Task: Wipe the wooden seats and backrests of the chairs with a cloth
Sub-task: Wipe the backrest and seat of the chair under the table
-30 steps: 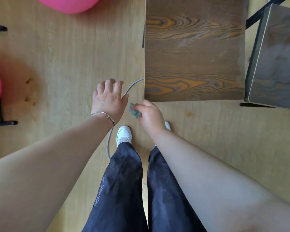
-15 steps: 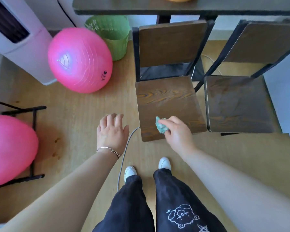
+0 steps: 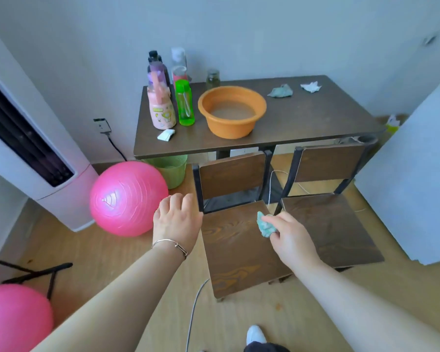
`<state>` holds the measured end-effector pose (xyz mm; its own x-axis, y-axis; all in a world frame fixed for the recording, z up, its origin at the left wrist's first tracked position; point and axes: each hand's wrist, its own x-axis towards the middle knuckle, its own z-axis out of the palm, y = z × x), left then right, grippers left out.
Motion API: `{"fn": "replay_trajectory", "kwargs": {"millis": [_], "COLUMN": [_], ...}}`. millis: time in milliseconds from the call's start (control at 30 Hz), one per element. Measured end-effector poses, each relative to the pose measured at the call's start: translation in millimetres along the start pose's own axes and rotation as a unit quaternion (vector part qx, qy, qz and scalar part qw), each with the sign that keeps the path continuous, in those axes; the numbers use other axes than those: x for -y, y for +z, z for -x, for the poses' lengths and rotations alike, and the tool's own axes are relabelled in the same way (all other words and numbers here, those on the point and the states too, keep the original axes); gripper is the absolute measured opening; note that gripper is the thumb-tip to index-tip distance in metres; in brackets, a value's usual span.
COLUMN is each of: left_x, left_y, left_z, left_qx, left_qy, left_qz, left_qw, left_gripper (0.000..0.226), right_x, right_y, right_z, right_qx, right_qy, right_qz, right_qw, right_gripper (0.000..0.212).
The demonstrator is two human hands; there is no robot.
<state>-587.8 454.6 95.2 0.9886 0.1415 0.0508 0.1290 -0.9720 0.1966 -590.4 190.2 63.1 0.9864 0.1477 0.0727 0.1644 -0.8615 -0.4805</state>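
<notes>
Since the last frame my view has tipped up, bringing the dark wooden table (image 3: 315, 115) into the upper frame.
My right hand (image 3: 292, 243) pinches the crumpled teal cloth (image 3: 264, 226) between thumb and curled fingertips, the cloth poking out past them over the brown wooden chair seat (image 3: 236, 252) at centre frame. My left hand (image 3: 175, 224) hovers relaxed, fingers loosely spread, holding nothing.

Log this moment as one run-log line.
right hand: pinches green cloth over left chair seat, contact unclear | left hand: open, empty, near backrest | right chair: untouched
</notes>
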Motion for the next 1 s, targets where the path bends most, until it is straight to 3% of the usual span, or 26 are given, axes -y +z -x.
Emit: {"fn": "replay_trajectory", "kwargs": {"millis": [233,467,667,1000], "left_x": [-32.6,-90.7,-159.0,-331.1], "left_y": [-63.4,-81.2,-66.4,-51.9], "left_z": [-42.7,-51.8,-44.3,-30.0], "left_qx": [-0.019,-0.029,-0.012,0.001], "left_qy": [0.051,0.119,0.137,0.124], "left_qz": [-0.014,-0.029,-0.048,-0.052], "left_qw": [0.998,0.992,0.989,0.991], "left_gripper": [0.052,0.055,0.054,0.057], "right_x": [23.6,-3.7,-67.8,-206.5], "right_y": [-62.4,-116.2,-143.5,-262.5], "right_z": [-21.1,-23.4,-17.4,-22.4], "right_qx": [-0.054,-0.142,-0.133,-0.093], "right_qy": [0.04,0.069,0.088,0.071], "right_qz": [-0.003,-0.038,-0.054,-0.027], "right_qw": [0.998,0.987,0.986,0.993], "right_gripper": [0.045,0.045,0.047,0.05]}}
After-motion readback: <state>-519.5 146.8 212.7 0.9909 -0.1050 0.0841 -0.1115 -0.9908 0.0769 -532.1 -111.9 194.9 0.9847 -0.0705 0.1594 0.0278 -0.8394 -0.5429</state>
